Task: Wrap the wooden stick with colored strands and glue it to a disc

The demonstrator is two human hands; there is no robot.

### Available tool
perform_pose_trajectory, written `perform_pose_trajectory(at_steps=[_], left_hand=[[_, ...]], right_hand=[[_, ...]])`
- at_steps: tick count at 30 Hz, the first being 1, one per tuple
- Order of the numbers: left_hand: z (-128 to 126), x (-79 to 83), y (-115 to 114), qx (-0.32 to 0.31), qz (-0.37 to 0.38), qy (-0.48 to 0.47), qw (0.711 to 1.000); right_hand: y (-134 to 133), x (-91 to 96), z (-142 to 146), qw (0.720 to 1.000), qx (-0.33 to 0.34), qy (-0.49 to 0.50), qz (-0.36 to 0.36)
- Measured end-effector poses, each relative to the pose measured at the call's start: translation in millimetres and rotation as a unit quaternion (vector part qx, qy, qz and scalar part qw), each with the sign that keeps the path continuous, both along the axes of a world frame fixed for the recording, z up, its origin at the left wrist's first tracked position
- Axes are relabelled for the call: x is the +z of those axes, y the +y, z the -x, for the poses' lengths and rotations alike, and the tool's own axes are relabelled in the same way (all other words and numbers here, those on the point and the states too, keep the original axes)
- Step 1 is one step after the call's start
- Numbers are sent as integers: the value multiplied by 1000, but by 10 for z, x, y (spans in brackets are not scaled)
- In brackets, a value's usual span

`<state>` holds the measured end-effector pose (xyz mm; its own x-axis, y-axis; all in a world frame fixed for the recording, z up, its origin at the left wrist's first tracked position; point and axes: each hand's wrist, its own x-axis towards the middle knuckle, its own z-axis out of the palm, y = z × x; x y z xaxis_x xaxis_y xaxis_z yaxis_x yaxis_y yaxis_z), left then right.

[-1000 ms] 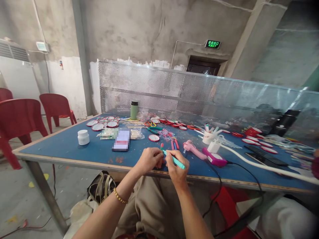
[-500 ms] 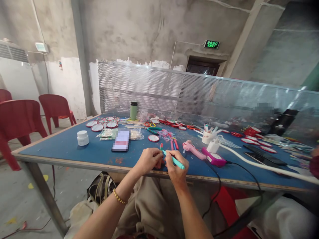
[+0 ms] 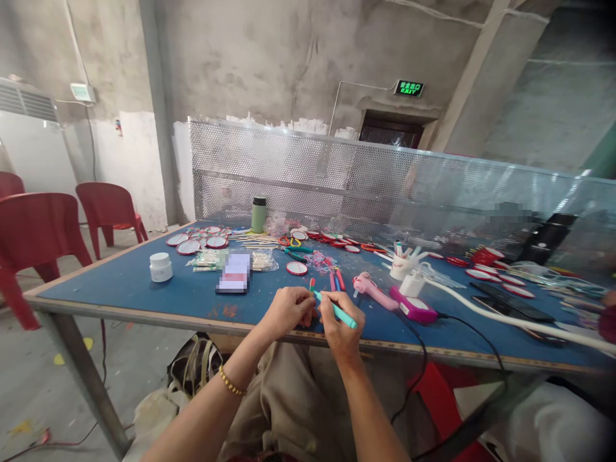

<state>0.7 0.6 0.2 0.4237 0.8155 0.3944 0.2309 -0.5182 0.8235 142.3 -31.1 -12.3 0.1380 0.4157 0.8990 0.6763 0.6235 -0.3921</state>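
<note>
My right hand (image 3: 341,321) grips a teal pen (image 3: 342,313) like a writing tool, tip pointing left. My left hand (image 3: 289,310) is curled at the pen's tip, fingers pinched on something small I cannot make out. Both hands rest at the near edge of the blue table (image 3: 144,289). Just beyond them lie red and blue pens (image 3: 337,279) and a round red-rimmed disc (image 3: 297,267).
A pink glue gun (image 3: 373,289), a magenta device (image 3: 414,307) with a black cable, a white jar (image 3: 160,266), a green bottle (image 3: 258,213), scissors and several red-rimmed discs (image 3: 202,240) lie on the table. A perforated metal screen (image 3: 337,179) backs it. Red chairs (image 3: 43,231) stand left.
</note>
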Motion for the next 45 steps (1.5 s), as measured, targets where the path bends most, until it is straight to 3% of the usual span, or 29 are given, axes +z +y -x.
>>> perform_pose_trajectory(at_steps=[45], left_hand=[[-7,-17,17,-6,4,-8,1000]], right_hand=[[23,-24,-16,1000,-2,1,-1]])
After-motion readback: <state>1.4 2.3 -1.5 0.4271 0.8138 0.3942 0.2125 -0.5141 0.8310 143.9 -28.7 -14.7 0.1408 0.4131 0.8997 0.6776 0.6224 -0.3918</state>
